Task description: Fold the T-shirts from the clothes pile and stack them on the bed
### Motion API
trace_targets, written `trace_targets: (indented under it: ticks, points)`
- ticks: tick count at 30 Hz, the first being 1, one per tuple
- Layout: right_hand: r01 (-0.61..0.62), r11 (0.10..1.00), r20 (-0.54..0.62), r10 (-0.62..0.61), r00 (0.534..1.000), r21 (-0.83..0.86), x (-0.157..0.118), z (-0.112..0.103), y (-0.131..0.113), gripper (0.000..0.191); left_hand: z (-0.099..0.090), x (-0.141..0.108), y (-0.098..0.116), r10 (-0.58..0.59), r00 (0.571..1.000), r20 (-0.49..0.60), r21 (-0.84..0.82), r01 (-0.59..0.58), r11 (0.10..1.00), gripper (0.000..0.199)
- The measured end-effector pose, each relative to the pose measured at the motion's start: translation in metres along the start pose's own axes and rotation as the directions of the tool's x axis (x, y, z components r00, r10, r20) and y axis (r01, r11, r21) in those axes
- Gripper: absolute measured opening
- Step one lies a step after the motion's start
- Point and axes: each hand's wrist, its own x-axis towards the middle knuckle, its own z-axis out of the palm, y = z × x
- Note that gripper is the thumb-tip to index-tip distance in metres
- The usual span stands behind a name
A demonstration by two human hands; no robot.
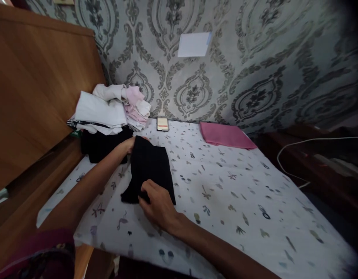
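A folded piece of black clothing (151,166) lies on the white printed sheet in front of me; its exact kind does not show. My left hand (130,145) is at its far left corner, closed on the fabric, with most of the fingers hidden behind the cloth. Near the front edge, my right hand (158,205) has its fingers curled, thumb and forefinger pinching the black fabric. Just left of the garment is a pile of folded black clothes (105,145), topped by white folded clothes (100,112) and pink ones (134,97).
A phone (162,124) lies near the patterned wall (193,89). Folded pink cloth (227,135) rests at the back right of the sheet (219,217). A wooden cabinet (42,81) borders the left side. A white cable (312,139) hangs at the right.
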Motion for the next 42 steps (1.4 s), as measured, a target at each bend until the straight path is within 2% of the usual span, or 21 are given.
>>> trace_targets:
  ticks: [6, 8, 10, 13, 15, 16, 18, 20, 21, 26, 28, 32, 35, 37, 40, 42]
  points:
    - [-0.061, 0.996, -0.002, 0.061, 0.998, 0.062, -0.001, 0.013, 0.002, 0.011, -0.021, -0.017, 0.0, -0.088, 0.996, -0.029, -0.219, 0.08, 0.972, 0.059]
    - [-0.069, 0.995, 0.004, 0.069, 0.998, 0.071, 0.0, 0.013, 0.0, 0.011, -0.024, -0.022, 0.004, -0.098, 0.995, -0.022, -0.267, 0.089, 0.96, 0.05]
    - [-0.073, 0.995, 0.002, 0.073, 0.997, 0.073, 0.001, 0.014, -0.002, 0.012, -0.023, -0.024, 0.007, -0.071, 0.997, 0.004, -0.222, 0.07, 0.973, 0.037]
    - [-0.073, 0.995, -0.047, 0.076, 0.996, 0.072, 0.002, 0.015, -0.005, 0.011, -0.016, -0.02, 0.01, 0.024, 0.998, 0.057, -0.18, -0.013, 0.984, 0.042]
    - [-0.059, 0.997, -0.093, 0.064, 0.994, 0.05, 0.005, 0.017, -0.008, 0.01, -0.013, -0.011, 0.01, 0.092, 0.995, 0.045, -0.163, -0.083, 0.983, 0.042]
    - [-0.048, 0.999, -0.1, 0.05, 0.994, 0.024, 0.006, 0.019, -0.009, 0.01, -0.013, -0.005, 0.008, 0.115, 0.993, 0.023, -0.088, -0.113, 0.99, 0.041]
    - [-0.021, 0.998, -0.056, 0.017, 0.998, -0.057, 0.01, 0.023, -0.012, 0.009, -0.014, 0.007, 0.005, 0.137, 0.99, -0.021, 0.172, -0.131, 0.976, 0.036]
    - [0.012, 0.988, 0.029, -0.008, 1.0, -0.151, 0.013, 0.029, -0.015, 0.007, -0.017, 0.018, 0.0, 0.14, 0.989, -0.036, 0.404, -0.114, 0.908, 0.031]
    - [0.027, 0.982, 0.067, -0.015, 0.998, -0.189, 0.014, 0.032, -0.016, 0.006, -0.018, 0.022, -0.003, 0.138, 0.99, -0.031, 0.466, -0.108, 0.878, 0.029]
    - [0.042, 0.97, 0.161, -0.002, 0.987, -0.241, 0.017, 0.034, -0.019, 0.01, -0.022, 0.027, -0.002, 0.122, 0.992, 0.037, 0.56, -0.121, 0.819, 0.028]
    - [0.055, 0.968, 0.19, -0.008, 0.982, -0.243, 0.018, 0.027, -0.021, 0.011, -0.022, 0.028, 0.005, 0.123, 0.988, 0.097, 0.641, -0.156, 0.751, 0.027]
    - [0.116, 0.975, 0.223, -0.073, 0.972, -0.188, 0.02, 0.003, -0.022, 0.024, -0.014, 0.037, 0.022, 0.102, 0.965, 0.243, 0.853, -0.262, 0.451, 0.045]
    - [0.142, 0.968, 0.187, -0.103, 0.977, -0.209, 0.02, -0.008, -0.013, 0.024, 0.002, 0.048, 0.027, 0.071, 0.952, 0.297, 0.914, -0.305, 0.267, 0.056]
    - [0.173, 0.955, 0.176, -0.132, 0.976, -0.24, 0.016, -0.006, -0.003, 0.03, 0.016, 0.055, 0.024, 0.089, 0.936, 0.34, 0.904, -0.352, 0.242, 0.057]
    - [0.242, 0.934, 0.207, -0.19, 0.96, -0.263, 0.006, 0.007, 0.011, 0.048, 0.035, 0.064, 0.01, 0.192, 0.887, 0.421, 0.842, -0.46, 0.283, 0.045]
    - [0.279, 0.921, 0.237, -0.217, 0.947, -0.271, -0.001, 0.014, 0.016, 0.053, 0.043, 0.069, 0.0, 0.256, 0.87, 0.421, 0.825, -0.485, 0.291, 0.037]
